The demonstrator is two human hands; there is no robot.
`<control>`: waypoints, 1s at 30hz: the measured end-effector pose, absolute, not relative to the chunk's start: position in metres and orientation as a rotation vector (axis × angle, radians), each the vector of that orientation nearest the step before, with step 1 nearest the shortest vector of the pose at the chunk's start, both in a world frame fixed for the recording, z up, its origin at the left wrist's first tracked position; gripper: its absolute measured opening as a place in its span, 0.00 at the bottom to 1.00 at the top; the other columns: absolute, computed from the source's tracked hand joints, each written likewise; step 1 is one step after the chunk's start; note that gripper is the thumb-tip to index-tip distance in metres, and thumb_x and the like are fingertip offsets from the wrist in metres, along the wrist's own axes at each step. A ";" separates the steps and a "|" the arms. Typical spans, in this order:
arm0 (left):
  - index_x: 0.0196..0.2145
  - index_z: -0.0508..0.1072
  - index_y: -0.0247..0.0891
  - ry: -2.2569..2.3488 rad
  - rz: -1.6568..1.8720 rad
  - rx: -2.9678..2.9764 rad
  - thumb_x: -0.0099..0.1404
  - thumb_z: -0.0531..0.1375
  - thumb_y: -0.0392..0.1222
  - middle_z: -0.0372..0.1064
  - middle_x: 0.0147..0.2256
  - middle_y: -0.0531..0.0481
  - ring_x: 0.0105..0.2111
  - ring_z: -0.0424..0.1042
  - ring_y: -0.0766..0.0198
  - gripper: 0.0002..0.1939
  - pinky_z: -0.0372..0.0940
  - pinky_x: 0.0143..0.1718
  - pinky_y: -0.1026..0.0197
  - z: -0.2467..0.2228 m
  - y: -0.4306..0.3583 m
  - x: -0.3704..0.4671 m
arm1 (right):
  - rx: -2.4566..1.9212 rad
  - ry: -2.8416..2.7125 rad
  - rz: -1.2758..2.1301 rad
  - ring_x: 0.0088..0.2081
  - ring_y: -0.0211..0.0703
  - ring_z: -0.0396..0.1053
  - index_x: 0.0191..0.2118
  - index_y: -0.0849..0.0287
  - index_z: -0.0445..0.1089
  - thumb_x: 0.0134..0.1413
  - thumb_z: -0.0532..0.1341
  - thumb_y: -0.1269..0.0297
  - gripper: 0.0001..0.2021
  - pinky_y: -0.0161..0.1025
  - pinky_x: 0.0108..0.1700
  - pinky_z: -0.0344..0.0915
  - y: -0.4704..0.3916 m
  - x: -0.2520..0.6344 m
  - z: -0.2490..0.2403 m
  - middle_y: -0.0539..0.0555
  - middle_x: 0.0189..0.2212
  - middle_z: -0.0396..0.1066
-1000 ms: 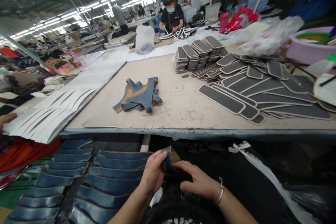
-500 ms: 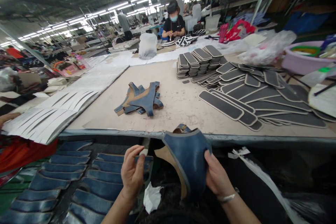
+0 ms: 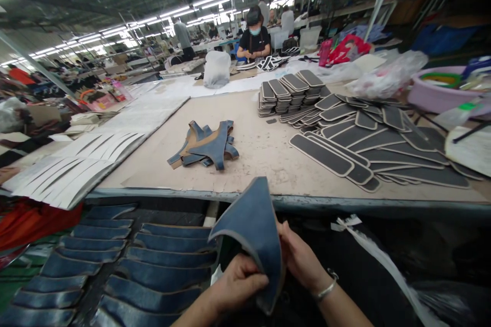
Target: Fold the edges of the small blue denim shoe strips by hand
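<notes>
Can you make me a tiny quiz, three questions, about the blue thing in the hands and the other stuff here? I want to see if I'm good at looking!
1. True or false: the left hand and the right hand both touch the blue piece.
2. What colour is the tub on the far right?
A) orange
B) light purple
C) black
3. Fill in: the silver bracelet is on the ____ wrist.

Key: 1 true; 2 B; 3 right

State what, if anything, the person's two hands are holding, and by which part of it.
The left hand grips a blue piece by its lower left edge; the right hand holds it at its right edge.
</notes>
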State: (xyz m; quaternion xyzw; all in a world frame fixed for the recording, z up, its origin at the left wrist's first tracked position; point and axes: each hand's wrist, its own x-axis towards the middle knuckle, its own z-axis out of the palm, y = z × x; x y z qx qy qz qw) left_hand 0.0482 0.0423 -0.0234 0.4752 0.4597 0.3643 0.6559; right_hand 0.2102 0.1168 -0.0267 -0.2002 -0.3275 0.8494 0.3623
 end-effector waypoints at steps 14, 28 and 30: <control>0.18 0.72 0.30 1.023 0.652 0.842 0.54 0.63 0.52 0.62 0.13 0.51 0.10 0.57 0.71 0.20 0.49 0.11 0.69 -0.015 0.020 0.013 | -0.467 -1.468 2.219 0.24 0.33 0.59 0.30 0.64 0.74 0.52 0.64 0.49 0.19 0.31 0.29 0.58 0.096 0.197 -0.049 0.49 0.21 0.63; 0.20 0.75 0.31 1.231 0.885 0.863 0.54 0.65 0.54 0.69 0.22 0.46 0.22 0.65 0.65 0.20 0.59 0.27 0.63 0.002 0.031 0.022 | -0.523 -1.096 2.305 0.20 0.29 0.47 0.31 0.63 0.68 0.53 0.62 0.45 0.21 0.28 0.19 0.45 0.086 0.189 -0.049 0.46 0.20 0.55; 0.24 0.77 0.30 1.163 0.866 0.859 0.56 0.62 0.55 0.72 0.26 0.43 0.27 0.68 0.61 0.21 0.62 0.33 0.61 -0.004 0.034 0.029 | -0.602 -1.033 2.275 0.19 0.29 0.44 0.27 0.63 0.66 0.53 0.64 0.51 0.18 0.29 0.19 0.41 0.089 0.190 -0.051 0.44 0.17 0.50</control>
